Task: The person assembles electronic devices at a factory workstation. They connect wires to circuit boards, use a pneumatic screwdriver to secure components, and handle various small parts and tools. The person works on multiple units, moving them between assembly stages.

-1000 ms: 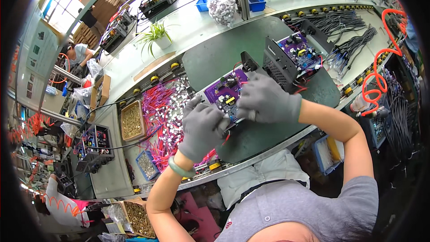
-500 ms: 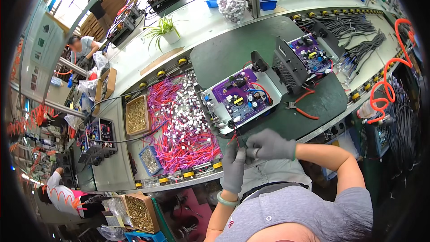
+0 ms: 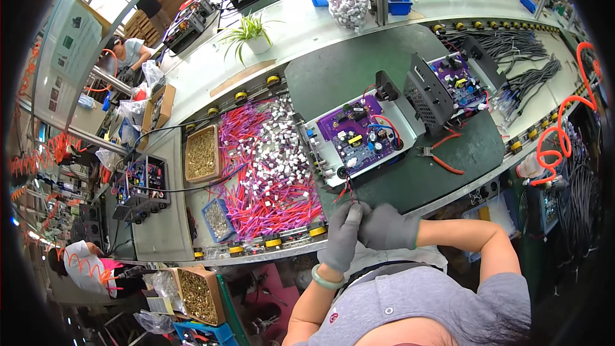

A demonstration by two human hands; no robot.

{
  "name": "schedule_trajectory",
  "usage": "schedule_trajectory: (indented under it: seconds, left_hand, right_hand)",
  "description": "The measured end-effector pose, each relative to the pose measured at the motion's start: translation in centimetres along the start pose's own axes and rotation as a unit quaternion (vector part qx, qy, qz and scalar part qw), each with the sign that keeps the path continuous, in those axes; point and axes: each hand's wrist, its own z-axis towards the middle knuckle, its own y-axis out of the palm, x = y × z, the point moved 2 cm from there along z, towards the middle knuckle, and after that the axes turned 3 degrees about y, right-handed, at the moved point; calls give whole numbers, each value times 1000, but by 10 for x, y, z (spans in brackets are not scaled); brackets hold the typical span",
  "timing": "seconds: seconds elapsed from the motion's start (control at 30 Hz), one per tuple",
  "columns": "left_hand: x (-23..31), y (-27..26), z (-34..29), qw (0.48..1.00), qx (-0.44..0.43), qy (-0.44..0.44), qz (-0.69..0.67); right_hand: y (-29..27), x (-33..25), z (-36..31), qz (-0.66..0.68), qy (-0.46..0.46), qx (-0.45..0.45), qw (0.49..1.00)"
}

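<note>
My left hand, in a grey glove, is closed in a pinch on thin red and dark wires. These run out of the near corner of a metal chassis that holds a purple circuit board. My right hand, also gloved, is closed right beside it, its fingertips meeting the left ones at the wires' lower end. What lies between the right fingers is hidden. A pair of red-handled cutting pliers lies on the green mat to the right of the chassis.
Left of the chassis is a heap of red and purple wires with white connectors, beside a box of brass-coloured parts. A second chassis with a board stands to the right. Black cables lie beyond. A coiled orange hose hangs at right.
My right hand has moved down and inward, closing the gap to my left hand. The fingertips of both now meet at the wires. The whole view has shifted slightly.
</note>
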Motion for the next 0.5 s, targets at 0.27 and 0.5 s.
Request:
schedule_trajectory:
  seconds: [0.27,0.5]
  left_hand:
    - [-21,-45,-16,988,52,60,135]
    - [84,-74,25,844,108,327,413]
  right_hand:
    - [-142,29,13,148,17,353,924]
    - [-122,42,30,94,-77,3,993]
